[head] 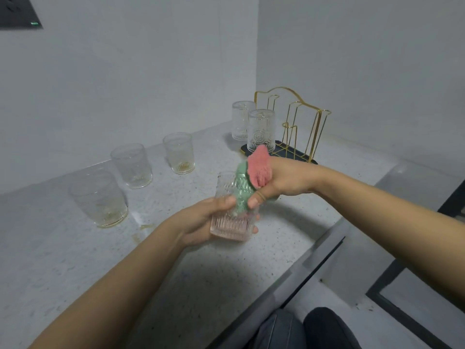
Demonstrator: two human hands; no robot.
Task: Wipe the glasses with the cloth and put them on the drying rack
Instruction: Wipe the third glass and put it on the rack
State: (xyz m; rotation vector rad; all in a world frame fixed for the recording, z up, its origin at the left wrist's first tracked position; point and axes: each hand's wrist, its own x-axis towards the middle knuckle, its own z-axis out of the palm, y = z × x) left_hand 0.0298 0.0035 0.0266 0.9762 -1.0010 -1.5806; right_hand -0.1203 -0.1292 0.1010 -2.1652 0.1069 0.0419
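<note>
Broadly, everything sits in relation to the gold wire drying rack (297, 122) in the far corner of the speckled counter (75, 260). Two ribbed glasses are already upside down on the rack's near-left side, one (261, 131) in front and one (242, 120) just behind it. Three more glasses stand upright in a row running away to the rack's left: the farthest (98, 197) and the middle one (132, 165) look cloudy, and the one nearest the rack (179, 152) has a yellowish residue at its base. In front of the rack, above the counter, the left hand (201, 217) is wrapped round the lower part of the glass being wiped (232, 212), tilting it. The right hand (279, 182) grips the pink and green cloth (251, 177), with the green part pushed into the glass's mouth.

To wipe well, I'd judge the left hand should turn the glass while the cloth presses round the inner wall and down to the base, where residue gathers; the grooved outside wants a pass too, with a firm grip, since wet glass slips
</note>
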